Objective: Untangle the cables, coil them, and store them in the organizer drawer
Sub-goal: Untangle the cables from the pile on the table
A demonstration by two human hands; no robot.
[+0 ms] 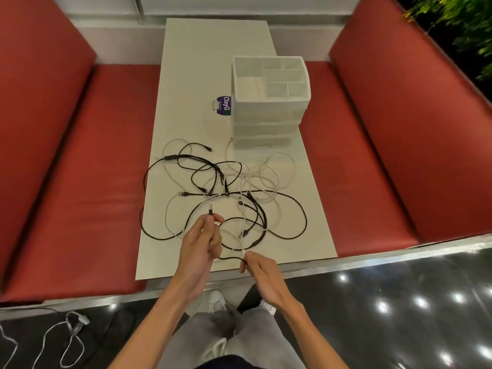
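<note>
A tangle of several black and white cables (226, 193) lies spread over the near half of a white table (202, 75). My left hand (199, 249) pinches a black cable just behind its plug, which points up and away. My right hand (262, 272) grips the same black cable lower down, near the table's front edge, along with a white cable end. Behind the tangle, on the right side of the table, stands a white plastic organizer (269, 107) with open top compartments and three shut drawers stacked below.
A round purple sticker (223, 105) sits on the table left of the organizer. Red cushioned benches (87, 182) flank the table on both sides. More cables (66, 334) lie on the dark glossy floor at the lower left. My legs and shoes show below.
</note>
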